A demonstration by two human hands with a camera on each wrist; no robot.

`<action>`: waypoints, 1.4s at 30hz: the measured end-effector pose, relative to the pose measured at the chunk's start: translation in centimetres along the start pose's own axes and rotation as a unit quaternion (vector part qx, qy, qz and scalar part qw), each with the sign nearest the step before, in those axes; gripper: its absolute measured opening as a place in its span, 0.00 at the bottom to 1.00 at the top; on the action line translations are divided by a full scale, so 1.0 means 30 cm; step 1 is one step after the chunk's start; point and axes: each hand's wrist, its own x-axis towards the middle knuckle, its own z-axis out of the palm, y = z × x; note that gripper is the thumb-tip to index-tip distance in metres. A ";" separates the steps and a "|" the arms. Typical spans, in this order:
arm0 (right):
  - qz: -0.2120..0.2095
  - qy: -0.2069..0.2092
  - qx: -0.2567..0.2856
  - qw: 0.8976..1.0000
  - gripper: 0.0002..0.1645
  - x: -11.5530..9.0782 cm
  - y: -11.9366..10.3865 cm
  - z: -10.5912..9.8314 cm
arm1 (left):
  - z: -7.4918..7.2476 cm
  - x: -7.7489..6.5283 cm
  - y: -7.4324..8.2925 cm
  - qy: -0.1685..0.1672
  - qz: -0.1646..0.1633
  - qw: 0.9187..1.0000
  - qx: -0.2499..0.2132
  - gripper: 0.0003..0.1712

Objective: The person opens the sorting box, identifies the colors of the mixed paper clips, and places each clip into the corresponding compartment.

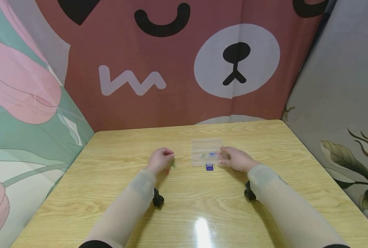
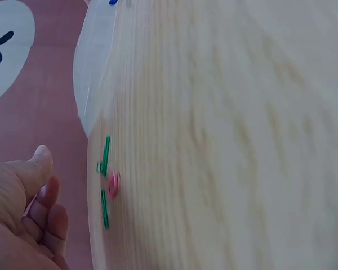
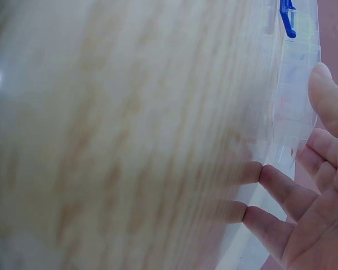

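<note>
My left hand (image 1: 160,160) hovers close over a few small paper clips on the table, its fingers loosely bent and thumb apart from them. Green paper clips (image 2: 105,209) and a pink paper clip (image 2: 114,185) lie beside the fingertips in the left wrist view. To the right stands a clear plastic box (image 1: 197,159) with a blue latch (image 1: 209,167) on its front. My right hand (image 1: 237,159) rests at the box's right end, thumb at its upper edge. Two of its fingertips (image 3: 270,175) touch the tabletop in the right wrist view.
The light wooden table (image 1: 199,199) reaches back to a brown bear-print cloth (image 1: 177,110). Floral cloths hang along both sides. Small blue and green pieces show inside the box. Black wrist mounts (image 1: 157,199) sit under both forearms.
</note>
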 end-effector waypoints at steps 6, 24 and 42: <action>0.000 -0.001 0.001 1.000 0.43 -0.003 -0.002 -0.003 | -0.025 -0.004 -0.036 0.007 -0.013 1.000 0.022 0.07; 0.000 0.003 -0.002 1.000 0.43 -0.006 -0.002 -0.004 | -0.049 -0.033 -0.079 -0.010 -0.069 0.994 0.088 0.08; 0.008 0.004 -0.003 1.000 0.43 0.001 -0.003 0.001 | -0.046 -0.033 -0.082 -0.013 -0.070 0.993 0.096 0.06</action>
